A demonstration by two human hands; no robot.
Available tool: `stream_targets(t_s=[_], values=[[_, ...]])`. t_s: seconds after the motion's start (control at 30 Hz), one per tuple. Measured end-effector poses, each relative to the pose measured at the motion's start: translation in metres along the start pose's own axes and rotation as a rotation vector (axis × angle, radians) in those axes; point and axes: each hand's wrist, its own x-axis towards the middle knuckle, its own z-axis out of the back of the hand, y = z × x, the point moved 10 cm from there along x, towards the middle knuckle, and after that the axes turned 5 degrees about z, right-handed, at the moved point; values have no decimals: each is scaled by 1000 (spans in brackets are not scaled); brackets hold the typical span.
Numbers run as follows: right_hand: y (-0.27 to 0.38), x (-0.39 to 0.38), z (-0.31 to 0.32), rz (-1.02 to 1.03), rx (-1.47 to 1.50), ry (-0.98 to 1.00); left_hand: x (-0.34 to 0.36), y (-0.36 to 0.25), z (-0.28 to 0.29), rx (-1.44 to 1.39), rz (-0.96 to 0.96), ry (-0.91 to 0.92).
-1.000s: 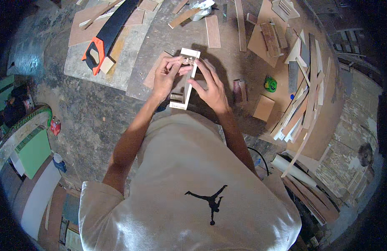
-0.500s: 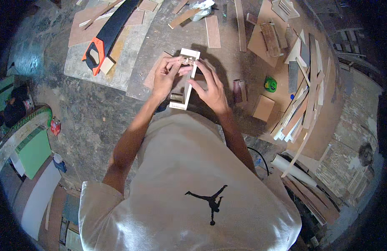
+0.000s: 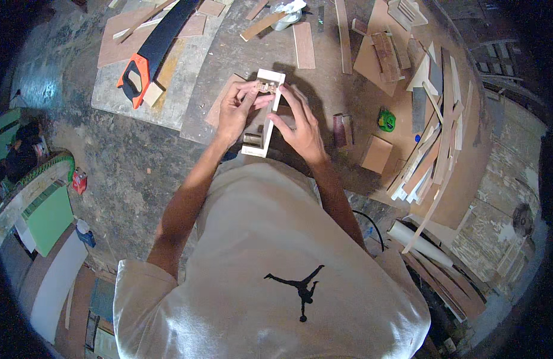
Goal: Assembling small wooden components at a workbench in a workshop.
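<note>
A narrow, pale wooden box frame stands at the near edge of the table, its long side running away from me. Inside its far end is a small light-brown notched wooden piece. My left hand is closed, thumb and fingers pinching that piece from the left. Along the frame's right wall lies my right hand, fingertips at the far right corner and thumb against the wall lower down. A dark brown block sits within the frame's near end. My fingers partly cover the notched piece.
On the left board lies a handsaw with an orange and black handle. A green tape measure, a brown block and a square wood piece are to the right. Beyond them many wood strips are piled. A container stands at the back.
Almost nothing differs. My right hand's fingers and thumb have shifted very slightly along the frame; the left hand keeps its pinch on the small piece.
</note>
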Motion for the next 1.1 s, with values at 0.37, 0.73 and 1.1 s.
stream_targets(t_s=[0.37, 0.73, 1.1], values=[[0, -2, -2, 20, -63, 31, 0, 3, 1, 3, 1, 14], [-2, -6, -1, 26, -5, -12, 0, -3, -3, 46, -13, 29], [0, -4, -2, 53, -92, 39, -2, -4, -3, 53, -3, 11]])
